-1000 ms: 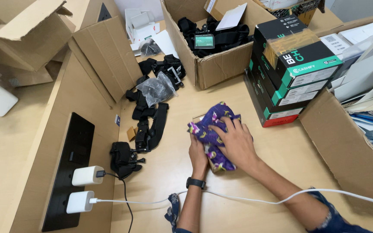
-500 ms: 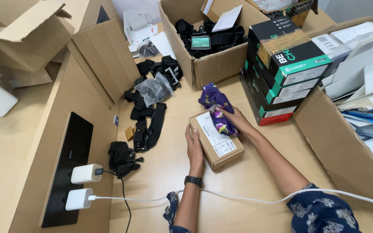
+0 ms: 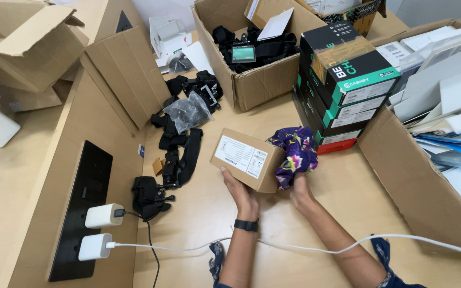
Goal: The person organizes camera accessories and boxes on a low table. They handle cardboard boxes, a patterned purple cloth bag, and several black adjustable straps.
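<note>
Since the earlier frame, both hands have lifted their loads off the table. Left hand (image 3: pixel 239 193) fingers are closed under the small cardboard box (image 3: pixel 246 159), tilted, its long axis running left to right. Right hand (image 3: pixel 300 191) fingers are bunched around the purple cloth (image 3: pixel 295 153), touching the box's right end. Beyond, an open carton (image 3: pixel 262 80) holds black straps; stacked black boxes (image 3: pixel 345 80) stand right.
</note>
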